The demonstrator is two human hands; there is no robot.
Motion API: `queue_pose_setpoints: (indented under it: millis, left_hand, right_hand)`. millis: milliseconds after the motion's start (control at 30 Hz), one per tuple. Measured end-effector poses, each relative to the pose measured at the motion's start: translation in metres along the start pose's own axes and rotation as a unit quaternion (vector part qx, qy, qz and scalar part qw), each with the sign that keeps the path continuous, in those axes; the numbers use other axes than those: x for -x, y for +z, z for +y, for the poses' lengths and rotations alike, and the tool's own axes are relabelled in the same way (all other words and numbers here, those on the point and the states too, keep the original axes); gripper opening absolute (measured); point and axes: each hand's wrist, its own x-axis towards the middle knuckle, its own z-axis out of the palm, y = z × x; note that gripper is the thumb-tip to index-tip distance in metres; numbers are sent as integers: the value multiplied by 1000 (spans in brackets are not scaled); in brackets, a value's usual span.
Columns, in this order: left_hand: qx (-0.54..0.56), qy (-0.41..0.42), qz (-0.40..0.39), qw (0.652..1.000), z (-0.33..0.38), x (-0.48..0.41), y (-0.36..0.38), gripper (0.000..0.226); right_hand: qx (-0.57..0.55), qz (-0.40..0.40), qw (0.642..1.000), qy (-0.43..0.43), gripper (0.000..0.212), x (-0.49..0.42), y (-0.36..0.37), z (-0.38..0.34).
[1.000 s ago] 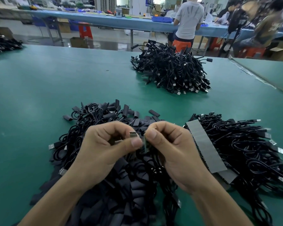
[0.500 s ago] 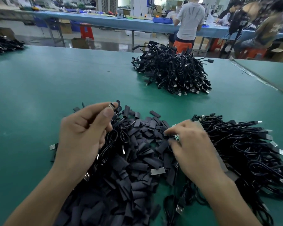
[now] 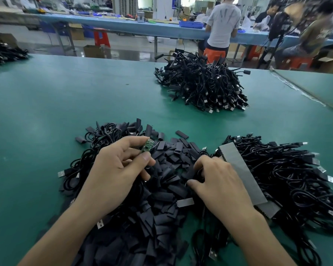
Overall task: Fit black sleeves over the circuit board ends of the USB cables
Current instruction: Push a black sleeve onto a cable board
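A worker's left hand pinches a small green circuit board between thumb and forefinger, lifted just above a pile of sleeves, the other fingers loosely curled beneath. The board's thin black lead drops into the pile. The right hand reaches palm-down into the same pile, fingers bent, thumb and fingertips closing on one black sleeve.

Loose cables coil at the pile's left side, their metal plugs poking out. Just right of the right hand, a long grey strip lies slantwise, touching a second tangle of cables that spreads toward the frame's right edge. A third heap sits well apart, near the far edge of the green table. Broad green surface shows between the near piles and that heap, and off to the left. A seam crosses the table's right corner. Beyond, a person in a grey shirt stands at a blue bench.
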Motion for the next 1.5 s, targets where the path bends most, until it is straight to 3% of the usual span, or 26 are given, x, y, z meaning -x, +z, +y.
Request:
queue_pose_setpoints:
  millis: [167, 300, 400, 567, 700, 800, 867, 1033, 1267, 1500]
  left_hand:
    - [16, -5, -14, 1000, -1, 1, -1, 28]
    - [9, 7, -29, 1000, 0, 1, 0, 36]
    - [-19, 15, -34, 999, -1, 2, 0, 38]
    - [-10, 1, -24, 1000, -4, 2, 2, 30]
    - [28, -7, -16, 999, -5, 2, 5, 18]
    - [39, -6, -26, 999, -5, 2, 5, 18]
    - [46, -8, -42, 998, -4, 3, 5, 19]
    - [101, -29, -47, 993, 2, 3, 6, 23]
    - [108, -37, -52, 992, 3, 2, 6, 26]
    - [110, -58, -28, 992, 1, 2, 6, 27]
  right_hand:
    - [36, -64, 997, 21, 24, 6, -6, -4]
    - [3, -94, 995, 24, 28, 5, -5, -6]
    - [-22, -82, 996, 23, 34, 4, -2, -4]
    - [-50, -39, 998, 12, 20, 0, 2, 3]
    - [-148, 4, 988, -47, 10, -2, -3, -3]
    - [-297, -50, 950, -77, 12, 1, -10, -15]
    - [-336, -52, 935, -104, 11, 4, -10, -21]
    - [-414, -21, 905, -90, 15, 4, -10, -21]
    - [-411, -18, 907, -94, 21, 5, -9, -23]
    - [-326, 64, 934, -129, 31, 5, -9, -25]
